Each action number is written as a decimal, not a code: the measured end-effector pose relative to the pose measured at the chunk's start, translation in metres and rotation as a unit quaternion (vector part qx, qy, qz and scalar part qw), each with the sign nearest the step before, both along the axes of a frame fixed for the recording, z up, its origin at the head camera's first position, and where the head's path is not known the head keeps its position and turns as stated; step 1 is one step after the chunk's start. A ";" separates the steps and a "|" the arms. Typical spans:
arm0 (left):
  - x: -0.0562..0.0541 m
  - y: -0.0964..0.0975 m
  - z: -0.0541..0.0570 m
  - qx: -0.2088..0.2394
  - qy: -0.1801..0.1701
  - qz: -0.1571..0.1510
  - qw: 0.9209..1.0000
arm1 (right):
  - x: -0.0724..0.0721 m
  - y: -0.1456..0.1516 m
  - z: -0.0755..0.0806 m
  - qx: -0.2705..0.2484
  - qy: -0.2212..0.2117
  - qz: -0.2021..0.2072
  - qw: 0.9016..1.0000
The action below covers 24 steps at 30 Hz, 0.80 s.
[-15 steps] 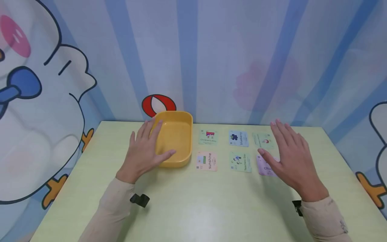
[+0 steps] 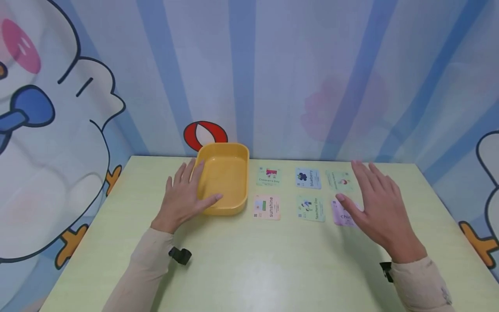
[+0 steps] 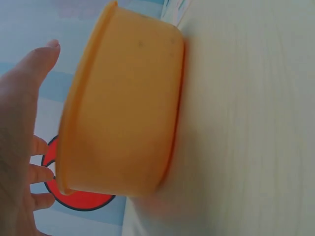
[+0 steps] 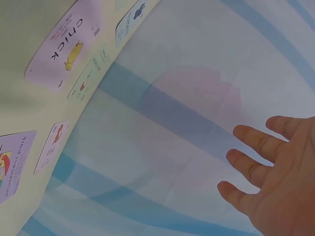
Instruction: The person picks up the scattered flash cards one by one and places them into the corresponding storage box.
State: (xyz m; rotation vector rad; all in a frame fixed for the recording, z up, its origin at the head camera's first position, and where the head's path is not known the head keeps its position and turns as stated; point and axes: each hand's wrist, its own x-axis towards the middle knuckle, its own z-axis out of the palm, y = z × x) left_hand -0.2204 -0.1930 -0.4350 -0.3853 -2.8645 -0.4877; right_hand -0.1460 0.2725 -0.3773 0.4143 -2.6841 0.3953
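Table [image 2: 249,260]: pale; clock directions run from its middle.
Yellow tray [image 2: 226,182]: stands at eleven o'clock, near the back edge.
Cards [image 2: 310,209]: lie flat in rows from twelve to two o'clock, beside the tray.
Left hand [image 2: 180,199]: at ten o'clock, fingers spread, gripping nothing, by the tray's left side; I cannot tell whether they touch.
Right hand [image 2: 380,212]: at three o'clock, raised, fingers extended, holding nothing, near the purple chick card [image 2: 343,213].
Handling: thin cards probably lift best pinched by one edge; light steadying should keep the tray from sliding.
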 end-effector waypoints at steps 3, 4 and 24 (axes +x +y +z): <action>-0.002 -0.001 -0.006 0.002 -0.024 0.007 1.000 | 0.002 0.003 -0.002 -0.002 -0.003 -0.001 1.000; -0.003 -0.002 -0.007 0.002 -0.029 0.008 1.000 | 0.002 0.003 -0.003 -0.002 -0.003 -0.001 1.000; -0.003 -0.005 -0.017 0.017 -0.087 0.035 0.995 | 0.003 0.018 -0.013 -0.002 -0.021 -0.015 1.000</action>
